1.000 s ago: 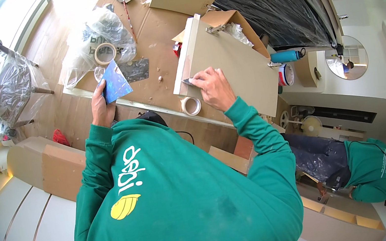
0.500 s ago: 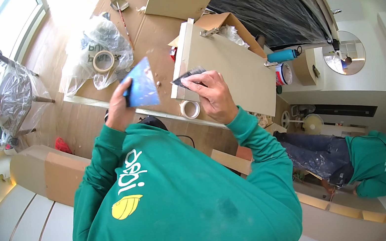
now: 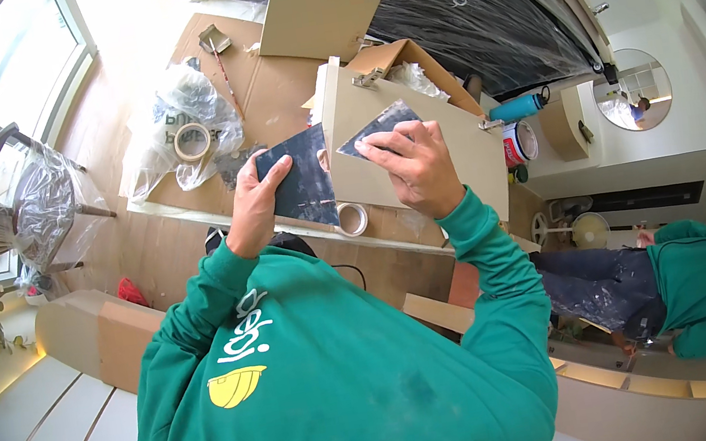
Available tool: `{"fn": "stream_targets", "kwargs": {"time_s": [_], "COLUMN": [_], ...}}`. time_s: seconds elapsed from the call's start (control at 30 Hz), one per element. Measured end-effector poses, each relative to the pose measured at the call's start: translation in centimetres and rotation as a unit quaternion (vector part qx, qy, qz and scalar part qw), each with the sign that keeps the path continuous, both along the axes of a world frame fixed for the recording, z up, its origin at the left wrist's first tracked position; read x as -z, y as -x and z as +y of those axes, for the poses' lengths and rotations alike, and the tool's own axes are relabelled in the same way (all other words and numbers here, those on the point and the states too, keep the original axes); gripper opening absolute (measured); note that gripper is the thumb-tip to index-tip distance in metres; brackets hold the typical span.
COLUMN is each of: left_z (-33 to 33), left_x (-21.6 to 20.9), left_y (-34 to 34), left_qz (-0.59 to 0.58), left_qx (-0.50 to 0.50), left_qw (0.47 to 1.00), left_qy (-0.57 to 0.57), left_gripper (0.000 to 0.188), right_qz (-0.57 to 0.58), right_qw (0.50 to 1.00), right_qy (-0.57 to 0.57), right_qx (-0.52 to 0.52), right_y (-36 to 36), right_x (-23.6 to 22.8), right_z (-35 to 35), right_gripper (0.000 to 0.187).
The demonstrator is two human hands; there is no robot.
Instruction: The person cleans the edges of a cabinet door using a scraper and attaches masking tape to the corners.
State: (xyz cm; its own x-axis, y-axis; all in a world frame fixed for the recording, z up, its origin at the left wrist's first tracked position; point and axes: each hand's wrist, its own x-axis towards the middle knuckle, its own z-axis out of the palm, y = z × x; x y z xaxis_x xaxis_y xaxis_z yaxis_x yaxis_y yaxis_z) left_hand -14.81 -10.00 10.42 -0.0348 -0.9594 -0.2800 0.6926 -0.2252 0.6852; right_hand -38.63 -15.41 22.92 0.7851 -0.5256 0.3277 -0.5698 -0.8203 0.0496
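My left hand (image 3: 252, 206) grips a wide flat putty spreader (image 3: 300, 183) by its edge, its dark face smeared with pale residue. A small beige dab sits near that spreader's right edge. In my right hand (image 3: 410, 162) is a smaller dark putty spreader (image 3: 376, 128), pinched between thumb and fingers, its face worn and scuffed. The two spreaders are held up side by side, slightly apart, above a beige cabinet door panel (image 3: 429, 177). Metal hinges (image 3: 367, 78) show along the panel's far side. Near its left edge lies a roll of masking tape (image 3: 352, 219).
A plastic bag (image 3: 186, 108) with another tape roll (image 3: 192, 141) lies on cardboard (image 3: 258, 70). A long thin stick (image 3: 226, 80) lies beyond. A plastic-wrapped chair (image 3: 45, 207) stands left. At right are a blue bottle (image 3: 519, 107), a tub (image 3: 520, 143) and a bent-over co-worker (image 3: 700, 283).
The left spreader has turned from its shiny bluish side to its dark face and moved right and lower. My right hand has shifted slightly right with its spreader, which now shows more face.
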Motion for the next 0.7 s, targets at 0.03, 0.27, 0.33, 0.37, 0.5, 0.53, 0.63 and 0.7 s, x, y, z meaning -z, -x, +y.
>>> {"fn": "stream_targets", "kwargs": {"time_s": [0.03,0.27,0.33,0.37,0.5,0.53,0.63,0.7], "left_z": [0.0,0.2,0.0,-0.2,0.3,0.5,0.8,1.2], "left_x": [-0.6,2.0,3.4,3.6,6.2,7.0,9.6,11.3], "left_y": [0.2,0.9,-0.2,-1.0,-4.7,-5.4,-7.3,-8.5], "left_qz": [-0.019,-0.048,0.043,0.068,0.092,0.090,0.108,0.144], "left_qx": [0.000,-0.064,-0.140,-0.163,-0.191,-0.198,-0.187,-0.169], "left_qw": [1.000,0.997,0.989,0.984,0.975,0.974,0.973,0.967], "left_qy": [0.015,0.002,-0.013,-0.011,-0.061,-0.068,-0.087,-0.124], "left_gripper": [0.034,0.033,0.029,0.026,0.029,0.031,0.034,0.035], "right_qz": [0.001,0.074,0.056,0.049,-0.040,-0.036,-0.015,0.004], "right_qw": [1.000,0.993,0.994,0.993,0.981,0.980,0.978,0.977], "right_qy": [0.000,-0.056,-0.091,-0.109,-0.160,-0.162,-0.163,-0.162], "right_qx": [-0.009,-0.079,-0.030,0.000,0.104,0.108,0.126,0.139], "right_y": [-0.4,0.7,2.0,2.6,2.9,2.4,0.8,0.2], "right_x": [-0.3,2.0,4.0,5.3,9.9,10.5,11.3,11.5], "right_z": [0.1,-1.2,-3.0,-4.0,-8.5,-9.2,-10.9,-11.6], "right_gripper": [0.037,0.036,0.036,0.036,0.037,0.038,0.041,0.041]}}
